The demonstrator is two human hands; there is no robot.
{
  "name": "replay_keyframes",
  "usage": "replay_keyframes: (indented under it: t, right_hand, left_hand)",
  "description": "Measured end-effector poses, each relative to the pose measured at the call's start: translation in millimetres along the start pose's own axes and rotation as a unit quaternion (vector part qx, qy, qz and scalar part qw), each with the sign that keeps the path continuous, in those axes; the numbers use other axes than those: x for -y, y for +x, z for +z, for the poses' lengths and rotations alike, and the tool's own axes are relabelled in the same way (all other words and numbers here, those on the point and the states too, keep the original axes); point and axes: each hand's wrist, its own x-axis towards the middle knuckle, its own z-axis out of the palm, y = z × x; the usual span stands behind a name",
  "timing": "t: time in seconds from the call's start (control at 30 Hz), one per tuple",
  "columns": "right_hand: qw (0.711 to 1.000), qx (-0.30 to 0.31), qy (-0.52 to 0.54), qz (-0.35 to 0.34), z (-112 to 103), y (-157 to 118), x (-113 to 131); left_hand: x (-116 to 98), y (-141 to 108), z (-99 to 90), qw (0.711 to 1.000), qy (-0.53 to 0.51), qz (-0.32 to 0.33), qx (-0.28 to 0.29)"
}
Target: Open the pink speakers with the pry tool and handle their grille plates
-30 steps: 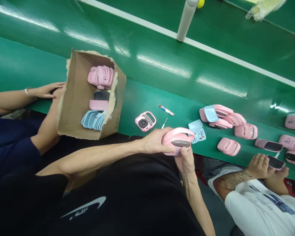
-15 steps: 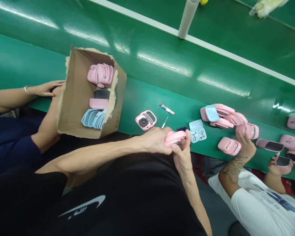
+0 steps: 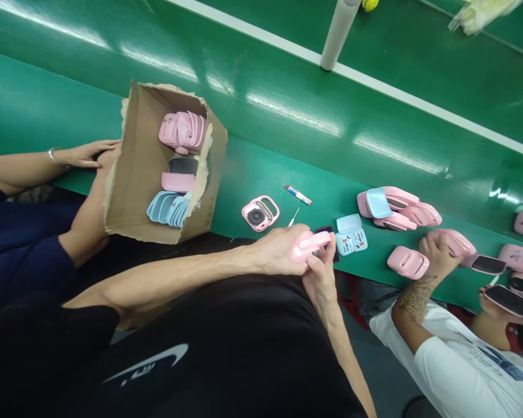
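Between my two hands is a pink plastic housing (image 3: pixel 305 245) with a rounded handle, held on edge just off the table's near side. My left hand (image 3: pixel 275 251) is closed round its left part. The thumb and fingers of my right hand (image 3: pixel 321 284) grip its right end; its inner side is mostly hidden. Beyond my left wrist lies a pink handled housing with a round black speaker (image 3: pixel 256 216). A thin white-handled screwdriver (image 3: pixel 294 216) and a box cutter (image 3: pixel 297 194) lie close by. Light-blue panels (image 3: pixel 351 241) rest beside my right hand, next to a dark flat piece (image 3: pixel 324 230).
A torn cardboard box (image 3: pixel 131 168) holding pink and blue panels stands left, with another person's hand (image 3: pixel 85 155) beside it. Stacked pink housings (image 3: pixel 403 206) lie right, where a tattooed co-worker's hand (image 3: pixel 438 255) holds a pink housing. A grey post (image 3: pixel 337 38) stands behind.
My hands stay on the pink housing, which has tilted slightly. At right, the co-worker's hand has shifted right with a pink housing, and another person's dark-faced panel has turned. The view has shifted slightly.
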Motion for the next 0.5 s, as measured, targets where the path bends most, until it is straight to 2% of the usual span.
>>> replay_keyframes:
  t: [0.17,0.33,0.5]
  right_hand:
    - [0.999,-0.033,0.009,0.024,8,1,4]
    - [0.998,-0.055,0.009,0.020,13,2,5]
    - [0.998,-0.058,0.012,0.019,12,3,3]
  left_hand:
    - [2,1,6.2,0.999,-0.015,-0.036,-0.015]
    - [6,0,13.0,0.999,-0.017,-0.026,-0.032]
    - [3,0,12.1,0.999,-0.022,-0.019,-0.041]
